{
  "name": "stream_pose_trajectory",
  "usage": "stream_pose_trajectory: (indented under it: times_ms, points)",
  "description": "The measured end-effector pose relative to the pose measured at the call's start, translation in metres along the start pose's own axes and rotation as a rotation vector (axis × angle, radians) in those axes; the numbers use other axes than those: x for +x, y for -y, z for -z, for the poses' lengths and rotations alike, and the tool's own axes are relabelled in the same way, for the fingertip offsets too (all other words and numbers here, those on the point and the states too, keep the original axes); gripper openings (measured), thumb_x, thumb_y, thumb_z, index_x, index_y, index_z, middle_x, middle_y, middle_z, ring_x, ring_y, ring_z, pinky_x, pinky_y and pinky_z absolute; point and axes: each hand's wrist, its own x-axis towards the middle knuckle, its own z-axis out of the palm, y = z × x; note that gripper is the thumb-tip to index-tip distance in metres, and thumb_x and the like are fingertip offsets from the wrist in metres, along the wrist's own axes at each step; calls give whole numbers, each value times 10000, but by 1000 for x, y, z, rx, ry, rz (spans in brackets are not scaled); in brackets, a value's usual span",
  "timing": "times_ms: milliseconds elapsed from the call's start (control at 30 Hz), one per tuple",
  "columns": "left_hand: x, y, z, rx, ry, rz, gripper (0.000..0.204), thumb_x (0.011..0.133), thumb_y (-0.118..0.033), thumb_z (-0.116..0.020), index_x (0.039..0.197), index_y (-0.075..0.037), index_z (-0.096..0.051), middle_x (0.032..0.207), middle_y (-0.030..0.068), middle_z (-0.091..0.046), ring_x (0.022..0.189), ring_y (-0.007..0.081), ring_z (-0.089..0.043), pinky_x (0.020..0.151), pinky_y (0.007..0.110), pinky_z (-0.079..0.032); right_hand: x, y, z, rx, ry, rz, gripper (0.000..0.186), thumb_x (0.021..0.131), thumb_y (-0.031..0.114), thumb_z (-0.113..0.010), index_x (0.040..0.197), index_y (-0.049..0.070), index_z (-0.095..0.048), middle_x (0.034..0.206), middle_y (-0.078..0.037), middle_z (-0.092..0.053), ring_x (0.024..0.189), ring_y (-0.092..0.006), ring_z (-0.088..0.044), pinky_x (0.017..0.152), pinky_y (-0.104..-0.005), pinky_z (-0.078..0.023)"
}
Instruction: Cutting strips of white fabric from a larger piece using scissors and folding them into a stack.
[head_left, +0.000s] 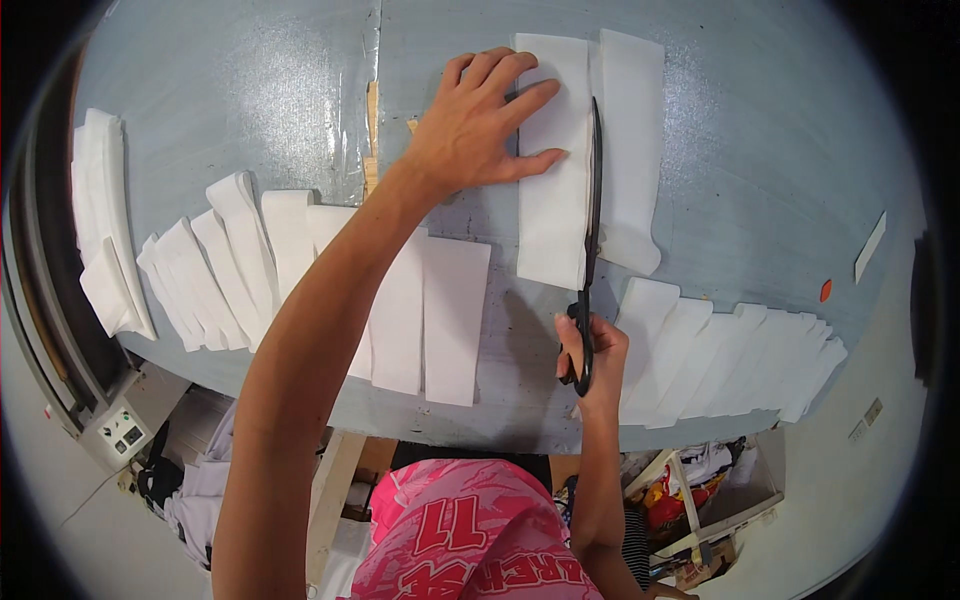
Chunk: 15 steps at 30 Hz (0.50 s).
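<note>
A white fabric strip (552, 230) lies lengthwise near the top centre of the grey table, beside a second white piece (628, 140) on its right. My left hand (480, 130) rests with fingers spread on the left strip's upper part and the table beside it. My right hand (592, 355) grips black scissors (588, 300) below the strips, their long blades lying along the seam between the two pieces.
Overlapping white strips lie at lower left (450, 320) and lower right (680, 350). A folded white stack (100, 200) sits at the far left, and a small orange object (825, 290) at the right. Beneath the table's near edge are wooden shelves with cloth (705, 470).
</note>
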Motion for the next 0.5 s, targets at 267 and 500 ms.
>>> stream_pose_trajectory:
  times_ms: [267, 500]
  points:
    - [2, -1, 2, -15, 28, 20, 572, 801, -521, -771, 1211, -135, -672, 1311, 112, -567, 1255, 320, -530, 1046, 497, -395, 7, 9, 2, -30, 15, -10, 316, 888, 271, -836, 793, 20, -670, 580, 9, -556, 399, -86, -492, 395, -246, -343]
    - [6, -4, 6, -8, 87, 39, 597, 823, -526, -746, 1308, -189, -663, 1489, 128, -503, 1400, 334, -456, 1169, 559, -314, 5, 13, 0, -34, 7, 1, 329, 883, 275, -843, 779, 19, -664, 579, 18, -549, 401, -79, -493, 393, -244, -344]
